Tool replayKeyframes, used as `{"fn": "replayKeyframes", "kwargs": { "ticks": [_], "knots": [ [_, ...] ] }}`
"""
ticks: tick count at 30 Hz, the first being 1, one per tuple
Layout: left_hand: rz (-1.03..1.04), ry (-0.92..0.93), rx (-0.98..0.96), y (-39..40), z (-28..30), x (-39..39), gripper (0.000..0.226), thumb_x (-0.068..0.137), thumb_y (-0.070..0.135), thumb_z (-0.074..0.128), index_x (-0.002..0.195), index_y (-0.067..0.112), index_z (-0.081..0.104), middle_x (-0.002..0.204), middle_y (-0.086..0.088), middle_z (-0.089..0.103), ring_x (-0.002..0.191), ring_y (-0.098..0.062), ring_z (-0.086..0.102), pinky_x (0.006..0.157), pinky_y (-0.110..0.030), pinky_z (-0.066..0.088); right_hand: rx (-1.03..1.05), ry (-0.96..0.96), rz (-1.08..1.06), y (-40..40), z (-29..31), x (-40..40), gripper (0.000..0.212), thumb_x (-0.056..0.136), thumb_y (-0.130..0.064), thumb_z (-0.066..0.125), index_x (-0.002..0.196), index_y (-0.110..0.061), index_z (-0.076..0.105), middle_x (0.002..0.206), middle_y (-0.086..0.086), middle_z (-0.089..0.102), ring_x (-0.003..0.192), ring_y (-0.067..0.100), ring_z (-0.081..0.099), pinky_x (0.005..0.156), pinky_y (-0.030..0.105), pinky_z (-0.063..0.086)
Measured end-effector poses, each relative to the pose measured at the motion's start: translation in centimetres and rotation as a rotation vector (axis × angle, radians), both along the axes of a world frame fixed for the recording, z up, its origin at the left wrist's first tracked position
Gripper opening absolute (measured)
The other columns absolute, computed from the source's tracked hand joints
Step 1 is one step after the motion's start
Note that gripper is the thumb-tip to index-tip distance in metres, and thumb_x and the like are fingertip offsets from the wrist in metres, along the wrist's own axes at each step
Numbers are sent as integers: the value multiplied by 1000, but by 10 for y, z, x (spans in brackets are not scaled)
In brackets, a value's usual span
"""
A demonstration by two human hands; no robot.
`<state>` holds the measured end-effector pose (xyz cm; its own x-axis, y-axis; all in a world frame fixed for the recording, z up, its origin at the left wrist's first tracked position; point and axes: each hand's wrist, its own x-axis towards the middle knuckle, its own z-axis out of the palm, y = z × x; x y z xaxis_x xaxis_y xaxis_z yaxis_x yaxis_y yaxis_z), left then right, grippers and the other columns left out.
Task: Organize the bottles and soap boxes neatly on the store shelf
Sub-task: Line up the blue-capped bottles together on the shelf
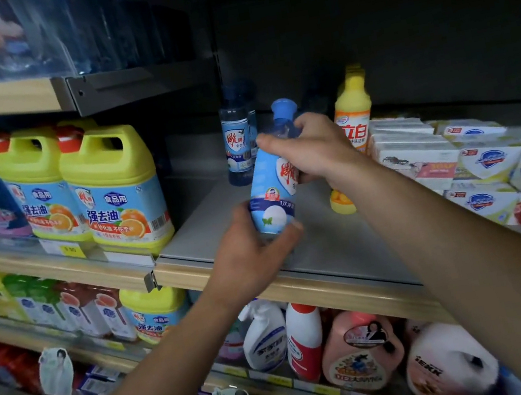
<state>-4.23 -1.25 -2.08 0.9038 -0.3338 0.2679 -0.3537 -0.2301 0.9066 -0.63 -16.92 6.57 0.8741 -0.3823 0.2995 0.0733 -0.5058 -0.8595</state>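
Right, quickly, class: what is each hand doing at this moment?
Left hand: grips the base of the blue bottle.
Right hand: grips the same bottle's upper part, below the cap.

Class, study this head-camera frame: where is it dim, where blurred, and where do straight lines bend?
Head view: the shelf's back is dark; the blue bottle gripped by both hands is fairly sharp; products at the left edge smear; the shelf edge tilts and bows from wide-angle distortion.

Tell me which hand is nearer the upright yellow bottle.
Right. The right hand grips the blue bottle just beside the yellow bottle; the left hand holds its base, lower and farther left.
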Motion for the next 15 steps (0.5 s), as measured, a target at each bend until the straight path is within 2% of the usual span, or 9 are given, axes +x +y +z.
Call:
{"fn": "replayKeyframes", "kwargs": {
  "ticks": [1,3,5,7,9,12,15],
  "knots": [
    [14,-16,-7,-2,-2,-1,51,78,45,74,119,26,51,93,4,73,81,-12,71,73,-41,61,-78,-9,-39,2,0,2,45,64,-64,73,81,-25,58,76,-6,71,67,13,70,57,32,58],
    [-70,176,-209,-1,-1,-4,51,77,39,76,119,21,54,94,-4,74,83,-22,73,69,-47,61,-88,5,-11,4,1,5,47,67,-66,67,86,-24,59,79,-5,72,72,14,71,60,32,57],
    [-220,515,-441,4,4,-7,57,70,39,76,118,12,58,97,-13,74,84,-32,73,60,-44,60,180,80,132,1,1,5,41,77,-59,66,92,-20,63,76,-1,75,73,18,74,56,31,57],
    [-416,812,-630,12,10,-7,61,66,38,78,113,1,65,102,-19,72,82,-33,72,55,-38,57,485,182,259,-4,-4,6,31,85,-48,66,97,-20,64,78,3,76,71,21,74,54,35,57],
    [-553,1005,-795,16,16,-5,59,64,37,79,105,-5,72,103,-19,69,81,-32,69,56,-35,57,584,246,277,-7,-14,9,26,87,-43,67,99,-20,65,86,7,75,68,22,74,54,35,56],
    [-566,1059,-822,17,22,-1,53,63,39,75,95,-3,75,98,-20,67,79,-31,68,58,-33,57,578,297,218,-7,-24,15,28,87,-45,67,98,-19,63,95,11,71,65,23,73,52,34,56],
    [-571,1042,-777,16,22,2,54,58,38,77,93,-4,75,95,-20,68,78,-31,69,58,-34,57,561,322,212,-5,-26,18,35,83,-49,68,100,-19,63,93,11,73,64,24,74,51,34,56]
  ]
}}
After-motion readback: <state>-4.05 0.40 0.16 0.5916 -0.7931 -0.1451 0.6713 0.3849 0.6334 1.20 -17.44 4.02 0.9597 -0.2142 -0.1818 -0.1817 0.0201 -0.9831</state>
